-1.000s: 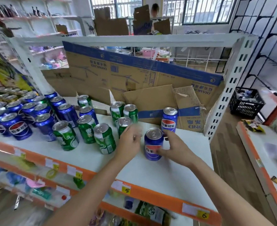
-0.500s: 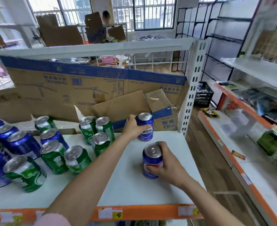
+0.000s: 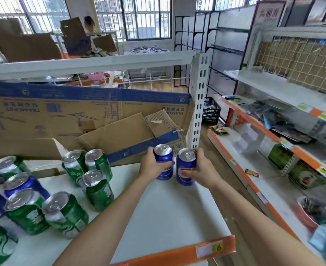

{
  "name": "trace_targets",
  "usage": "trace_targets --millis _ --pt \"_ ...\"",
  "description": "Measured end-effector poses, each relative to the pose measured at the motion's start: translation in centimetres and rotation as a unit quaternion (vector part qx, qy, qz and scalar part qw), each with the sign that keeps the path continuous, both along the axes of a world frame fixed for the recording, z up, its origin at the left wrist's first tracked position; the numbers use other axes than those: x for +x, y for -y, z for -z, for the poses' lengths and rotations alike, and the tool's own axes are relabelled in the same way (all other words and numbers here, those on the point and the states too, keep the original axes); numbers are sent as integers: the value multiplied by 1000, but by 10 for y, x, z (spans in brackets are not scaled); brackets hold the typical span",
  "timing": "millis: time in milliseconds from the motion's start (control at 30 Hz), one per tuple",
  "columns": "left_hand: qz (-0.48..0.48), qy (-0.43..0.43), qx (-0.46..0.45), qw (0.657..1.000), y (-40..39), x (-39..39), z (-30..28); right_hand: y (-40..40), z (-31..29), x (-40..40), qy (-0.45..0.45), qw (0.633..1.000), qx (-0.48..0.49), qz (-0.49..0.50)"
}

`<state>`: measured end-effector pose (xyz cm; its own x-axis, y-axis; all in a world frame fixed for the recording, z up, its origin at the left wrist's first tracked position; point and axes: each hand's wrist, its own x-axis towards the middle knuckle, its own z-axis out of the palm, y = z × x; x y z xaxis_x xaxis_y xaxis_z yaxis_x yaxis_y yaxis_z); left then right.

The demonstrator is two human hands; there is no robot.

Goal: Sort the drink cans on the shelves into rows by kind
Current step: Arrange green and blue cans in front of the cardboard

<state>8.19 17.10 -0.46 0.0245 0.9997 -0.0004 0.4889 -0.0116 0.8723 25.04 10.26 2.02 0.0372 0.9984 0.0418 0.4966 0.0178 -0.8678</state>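
Leftmost, a cluster of green cans (image 3: 97, 190) with white swirl markings and silver tops stands on the white shelf (image 3: 167, 214), with a blue can (image 3: 23, 186) mixed in among them near the left edge; the print on these is too blurred to read. Behind them a flattened cardboard box (image 3: 72, 114) with a blue band leans upright along the back of the shelf, its lettering upside down and partly legible as "DIAMOND", and a torn, creased cardboard flap (image 3: 120, 137) lies in front of it. Toward the right rear corner, the left hand (image 3: 152, 166) curls its fingers round a left blue can (image 3: 164, 162), whose white label band shows characters too small to make out. Just beside it, almost touching, the right hand (image 3: 200, 169) wraps round a right blue can (image 3: 186, 167) with a red and white patch low on its side. Both cans stand upright on the shelf close to the slotted white metal post (image 3: 198, 104). Along the shelf's front runs an orange strip (image 3: 177, 254) carrying a yellow tag (image 3: 216, 247) marked "6". Further right, across the wooden floor, another shelf unit (image 3: 273, 143) with orange edges holds packaged goods, with a wire grid panel (image 3: 300, 60) above and a black crate (image 3: 212, 112) on the floor behind.
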Motion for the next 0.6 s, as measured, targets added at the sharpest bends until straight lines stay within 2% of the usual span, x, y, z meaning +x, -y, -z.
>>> trace_targets --millis 100,267,333,467,600 --pt "13 2 16 1000 3 9 5 -22 9 5 7 1000 4 20" --pt "45 -52 20 997 1 5 8 -45 27 12 76 997 10 21" --pt "27 -66 18 997 -8 7 7 -52 27 10 97 995 10 34" --pt "-26 -76 3 997 -26 18 5 -63 29 7 71 996 29 55" --pt "-29 -99 -4 995 -33 21 9 -70 34 8 77 995 23 65"
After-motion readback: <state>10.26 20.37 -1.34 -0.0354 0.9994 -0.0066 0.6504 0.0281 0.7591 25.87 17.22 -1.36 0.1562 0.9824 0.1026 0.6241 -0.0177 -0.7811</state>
